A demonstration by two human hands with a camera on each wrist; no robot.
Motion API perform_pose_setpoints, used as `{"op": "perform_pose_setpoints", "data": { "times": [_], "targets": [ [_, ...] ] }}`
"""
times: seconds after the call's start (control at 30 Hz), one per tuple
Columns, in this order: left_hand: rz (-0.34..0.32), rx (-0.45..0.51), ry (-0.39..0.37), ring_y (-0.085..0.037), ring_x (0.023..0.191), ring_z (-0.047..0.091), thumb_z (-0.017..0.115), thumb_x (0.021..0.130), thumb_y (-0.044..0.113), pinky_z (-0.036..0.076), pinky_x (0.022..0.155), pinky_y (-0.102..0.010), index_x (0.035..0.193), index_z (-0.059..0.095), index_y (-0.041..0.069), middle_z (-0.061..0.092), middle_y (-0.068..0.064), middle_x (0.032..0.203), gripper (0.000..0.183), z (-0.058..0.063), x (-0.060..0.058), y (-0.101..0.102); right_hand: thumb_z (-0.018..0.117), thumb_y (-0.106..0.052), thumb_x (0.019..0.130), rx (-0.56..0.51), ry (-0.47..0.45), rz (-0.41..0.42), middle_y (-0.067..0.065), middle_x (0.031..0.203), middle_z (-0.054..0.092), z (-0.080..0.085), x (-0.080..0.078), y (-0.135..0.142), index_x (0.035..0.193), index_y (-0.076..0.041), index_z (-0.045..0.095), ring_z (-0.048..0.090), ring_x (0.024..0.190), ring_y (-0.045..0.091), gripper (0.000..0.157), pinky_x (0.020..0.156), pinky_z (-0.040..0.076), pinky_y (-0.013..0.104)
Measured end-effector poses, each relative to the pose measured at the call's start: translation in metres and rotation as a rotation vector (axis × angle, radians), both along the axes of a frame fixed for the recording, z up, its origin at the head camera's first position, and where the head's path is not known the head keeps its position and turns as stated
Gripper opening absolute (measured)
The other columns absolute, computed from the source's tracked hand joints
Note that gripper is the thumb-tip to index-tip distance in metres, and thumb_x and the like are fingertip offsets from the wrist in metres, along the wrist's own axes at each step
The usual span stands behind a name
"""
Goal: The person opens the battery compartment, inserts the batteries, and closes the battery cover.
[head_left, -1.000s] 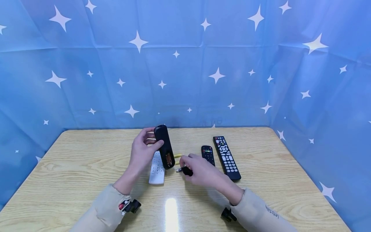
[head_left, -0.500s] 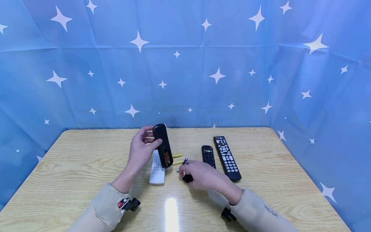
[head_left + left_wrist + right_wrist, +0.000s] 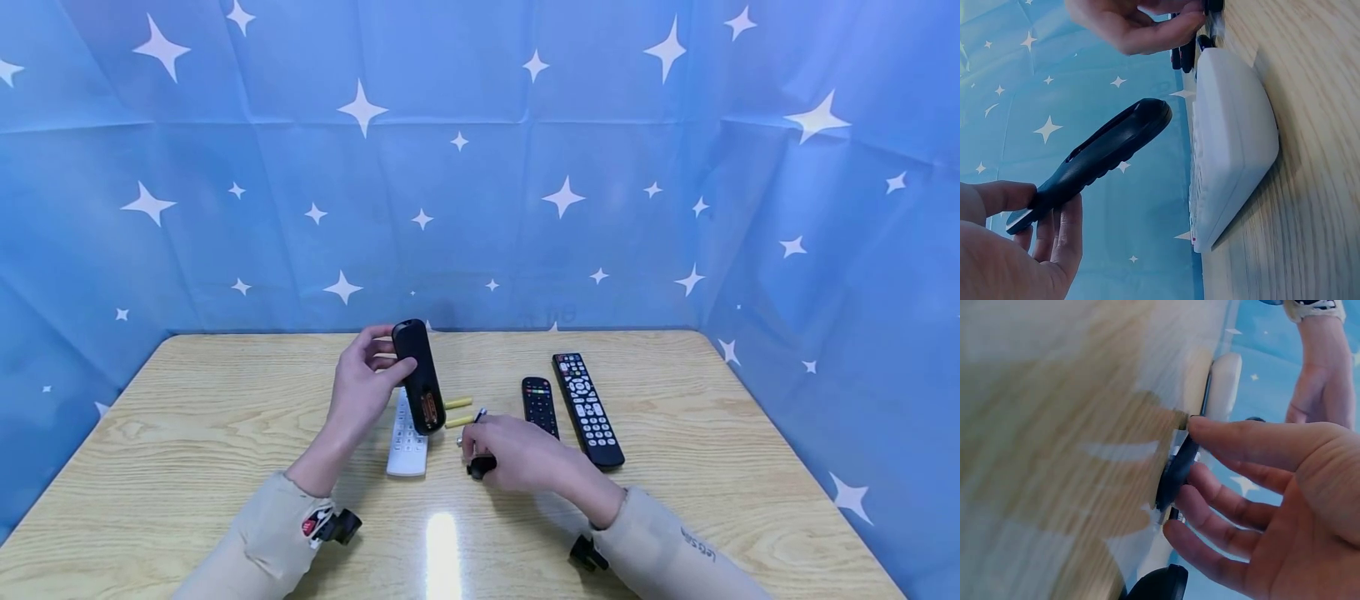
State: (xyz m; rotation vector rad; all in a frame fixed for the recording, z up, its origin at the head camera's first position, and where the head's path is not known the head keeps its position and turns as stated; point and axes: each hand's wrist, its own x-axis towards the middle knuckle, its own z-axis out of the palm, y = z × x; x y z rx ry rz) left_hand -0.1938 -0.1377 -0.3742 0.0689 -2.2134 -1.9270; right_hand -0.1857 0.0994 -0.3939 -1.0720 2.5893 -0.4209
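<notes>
My left hand (image 3: 362, 382) holds a black remote control (image 3: 417, 375) up, its back facing me, pinched between thumb and fingers. An uncovered battery compartment with orange-brown inside shows at its lower end. My right hand (image 3: 517, 450) is low over the table, pinching a small black battery cover (image 3: 1179, 473) between thumb and fingers. Beside its fingertips lies a dark battery (image 3: 481, 413); another silver battery end (image 3: 460, 441) peeks out, mostly hidden by the hand. Two yellow batteries (image 3: 459, 422) lie between the hands. Under the held remote is a white remote (image 3: 407, 450).
A small black remote (image 3: 539, 404) and a longer black remote (image 3: 587, 408) lie right of my right hand, which partly covers the small one. The wooden table (image 3: 225, 417) ends against a blue star-patterned curtain (image 3: 480, 167).
My right hand has lowered the battery cover slightly towards the table's near side, and a dark battery now shows beyond its fingers. My left hand and its remote have shifted slightly left.
</notes>
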Motion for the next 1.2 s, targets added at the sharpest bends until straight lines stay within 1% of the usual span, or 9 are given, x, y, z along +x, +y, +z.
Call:
{"op": "perform_pose_setpoints", "data": {
  "times": [0.13, 0.23, 0.4, 0.57, 0.63, 0.77, 0.87, 0.93, 1.2],
  "targets": [
    [-0.006, 0.012, -0.007, -0.027, 0.102, 0.065, 0.073, 0.092, 0.0, 0.058, 0.078, -0.026, 0.137, 0.056, 0.005, 0.063, -0.016, 0.121, 0.048, 0.0, 0.0, 0.0, 0.078, -0.018, 0.093, -0.061, 0.0, -0.046, -0.006, 0.098, 0.067, 0.001, -0.002, -0.002, 0.105, -0.016, 0.069, 0.062, 0.086, 0.008, 0.015, 0.075, 0.054, 0.03],
    [-0.014, 0.029, -0.007, -0.029, 0.102, 0.065, 0.073, 0.092, -0.001, 0.059, 0.079, -0.027, 0.137, 0.056, 0.004, 0.062, -0.018, 0.121, 0.049, 0.0, 0.0, 0.0, 0.074, -0.017, 0.096, -0.105, 0.039, -0.043, -0.003, 0.096, 0.069, 0.001, -0.003, -0.005, 0.101, -0.013, 0.07, 0.063, 0.083, 0.008, 0.008, 0.073, 0.054, 0.029],
    [-0.019, 0.037, -0.015, -0.03, 0.104, 0.064, 0.073, 0.092, -0.001, 0.06, 0.079, -0.027, 0.137, 0.056, 0.004, 0.061, -0.019, 0.121, 0.049, -0.001, -0.001, 0.0, 0.074, -0.014, 0.096, -0.119, 0.088, -0.047, -0.003, 0.095, 0.069, 0.001, -0.005, -0.011, 0.098, -0.01, 0.073, 0.066, 0.088, 0.011, 0.005, 0.077, 0.056, 0.029],
    [-0.02, 0.041, -0.017, -0.03, 0.104, 0.064, 0.072, 0.092, -0.001, 0.06, 0.079, -0.028, 0.137, 0.056, 0.004, 0.062, -0.019, 0.121, 0.048, 0.0, -0.001, -0.001, 0.075, -0.011, 0.095, -0.096, 0.15, -0.035, 0.001, 0.101, 0.072, 0.0, -0.007, -0.015, 0.104, -0.008, 0.075, 0.066, 0.098, 0.018, 0.009, 0.082, 0.057, 0.03],
    [-0.021, 0.04, -0.016, -0.029, 0.104, 0.064, 0.072, 0.092, -0.002, 0.06, 0.079, -0.028, 0.137, 0.056, 0.004, 0.062, -0.019, 0.121, 0.049, 0.0, -0.001, -0.001, 0.075, -0.01, 0.095, -0.076, 0.187, -0.021, 0.001, 0.101, 0.072, -0.002, -0.007, -0.017, 0.103, -0.008, 0.077, 0.066, 0.099, 0.02, 0.009, 0.082, 0.057, 0.031],
    [-0.022, 0.037, -0.012, -0.03, 0.104, 0.065, 0.072, 0.092, -0.002, 0.06, 0.079, -0.028, 0.137, 0.056, 0.003, 0.062, -0.019, 0.12, 0.049, 0.0, -0.002, -0.001, 0.077, -0.009, 0.093, -0.027, 0.245, -0.003, -0.001, 0.096, 0.071, -0.005, -0.008, -0.021, 0.097, -0.01, 0.078, 0.065, 0.096, 0.021, 0.005, 0.08, 0.057, 0.032],
    [-0.022, 0.038, -0.01, -0.031, 0.104, 0.065, 0.072, 0.092, -0.003, 0.06, 0.079, -0.028, 0.137, 0.056, 0.003, 0.062, -0.019, 0.12, 0.049, -0.001, -0.002, -0.001, 0.079, -0.009, 0.092, 0.015, 0.259, -0.007, -0.001, 0.095, 0.069, -0.005, -0.007, -0.024, 0.096, -0.011, 0.078, 0.065, 0.095, 0.02, 0.005, 0.077, 0.056, 0.031],
    [-0.023, 0.039, -0.011, -0.031, 0.104, 0.065, 0.072, 0.092, -0.003, 0.06, 0.079, -0.028, 0.137, 0.056, 0.003, 0.062, -0.019, 0.12, 0.049, -0.001, -0.002, 0.0, 0.08, -0.01, 0.091, 0.039, 0.261, -0.018, -0.001, 0.096, 0.07, -0.005, -0.007, -0.026, 0.098, -0.011, 0.078, 0.065, 0.095, 0.019, 0.007, 0.077, 0.057, 0.03],
    [-0.034, 0.057, -0.016, -0.029, 0.102, 0.065, 0.072, 0.092, -0.004, 0.06, 0.079, -0.029, 0.137, 0.055, 0.003, 0.062, -0.02, 0.119, 0.049, -0.002, -0.002, 0.001, 0.079, -0.005, 0.09, 0.085, 0.278, -0.028, -0.001, 0.095, 0.07, -0.005, -0.006, -0.03, 0.097, -0.011, 0.078, 0.067, 0.091, 0.014, 0.01, 0.071, 0.057, 0.027]
  ]
}}
